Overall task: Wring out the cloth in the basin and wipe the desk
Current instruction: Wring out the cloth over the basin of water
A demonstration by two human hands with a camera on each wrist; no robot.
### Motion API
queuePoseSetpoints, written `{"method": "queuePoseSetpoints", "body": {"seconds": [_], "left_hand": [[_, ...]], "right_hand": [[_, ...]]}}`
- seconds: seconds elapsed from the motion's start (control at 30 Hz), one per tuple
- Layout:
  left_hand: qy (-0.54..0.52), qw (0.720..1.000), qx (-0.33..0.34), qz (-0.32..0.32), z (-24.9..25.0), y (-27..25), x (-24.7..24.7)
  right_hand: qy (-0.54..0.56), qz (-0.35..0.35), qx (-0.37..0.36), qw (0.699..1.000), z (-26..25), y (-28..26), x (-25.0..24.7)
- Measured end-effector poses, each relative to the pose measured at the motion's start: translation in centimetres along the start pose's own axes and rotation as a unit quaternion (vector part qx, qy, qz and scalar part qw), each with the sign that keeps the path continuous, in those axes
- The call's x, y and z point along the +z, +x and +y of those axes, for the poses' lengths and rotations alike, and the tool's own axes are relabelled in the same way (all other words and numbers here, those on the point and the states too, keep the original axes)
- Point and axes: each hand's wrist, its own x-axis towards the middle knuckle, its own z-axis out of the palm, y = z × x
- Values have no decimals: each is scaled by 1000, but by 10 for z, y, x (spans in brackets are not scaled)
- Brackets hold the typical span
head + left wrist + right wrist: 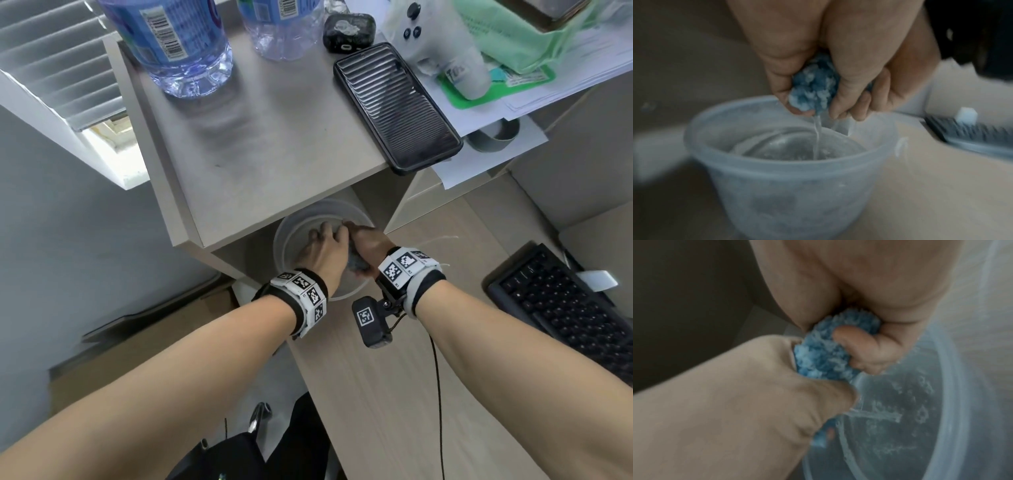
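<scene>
A wet blue cloth [813, 87] is bunched into a tight wad between both hands over a translucent plastic basin [777, 164]. My left hand [781, 68] grips one end and my right hand [906, 78] grips the other. A thin stream of water [817, 138] runs from the cloth into the water in the basin. In the right wrist view the right hand [879, 288] curls its thumb into the cloth [824, 356], and the left hand [735, 394] clasps it from below left. From the head view the hands [322, 246] [366, 246] meet over the basin [284, 240], half under a shelf.
The basin stands on a wooden desk [394, 394] under a raised shelf [239, 137]. On the shelf lie a phone [397, 106], two water bottles [178, 44] [281, 27] and papers. A black keyboard [565, 308] lies to the right on the desk.
</scene>
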Motion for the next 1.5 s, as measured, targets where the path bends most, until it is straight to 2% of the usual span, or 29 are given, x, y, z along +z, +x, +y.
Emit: {"method": "queuePoseSetpoints", "body": {"seconds": [0.1,0.17,0.3,0.37,0.47,0.6,0.63,0.67,0.73,0.8,0.87,0.93,0.97,1.0,1.07,1.13,1.2,1.37,1.43,1.5], "left_hand": [[-143,986,-83,-21,-6,8,6],[-244,960,-131,-35,-13,12,10],[-384,905,-168,-74,-23,11,11],[-451,866,-187,-105,-26,8,10],[-564,789,-200,-142,-26,4,10],[-638,722,-192,-186,-23,-4,4],[-642,716,-193,-193,-22,-5,3],[-633,726,-195,-185,-21,-6,4],[-564,794,-186,-127,-20,-4,6],[-467,869,-152,-58,-18,-2,5],[-380,919,-107,1,-16,-3,1],[-231,970,-57,44,-18,-2,-2],[-136,989,-32,40,-19,-3,-4],[-57,998,-6,27,-20,-5,-7],[39,998,41,1,-21,-8,-11],[79,995,67,5,-17,-9,-10],[77,995,60,13,-12,-9,-7],[-59,996,-65,-28,-11,1,-3],[-164,981,-102,-26,-15,5,5],[-287,947,-139,-43,-17,7,10]], "right_hand": [[-3,29,-48,998,4,2,4],[34,14,-72,997,5,1,6],[59,-30,-107,992,2,2,4],[60,-47,-118,990,1,-1,1],[64,-95,-144,983,-2,-8,-1],[76,-142,-182,970,-2,-10,-3],[76,-145,-181,970,-1,-11,-3],[74,-142,-176,971,-1,-10,-3],[86,-115,-153,978,-3,-11,-3],[109,-92,-100,985,-6,-11,-3],[107,-109,-22,988,-8,-8,-5],[111,-139,43,983,-9,-8,-8],[128,-143,67,979,-8,-10,-10],[150,-139,84,975,-8,-13,-12],[161,-135,93,973,-3,-14,-15],[124,-125,96,980,2,-13,-11],[71,-80,96,990,5,-11,-1],[45,33,30,998,4,4,17],[-48,50,-25,997,1,2,16],[-162,51,-88,981,-2,-1,14]]}}
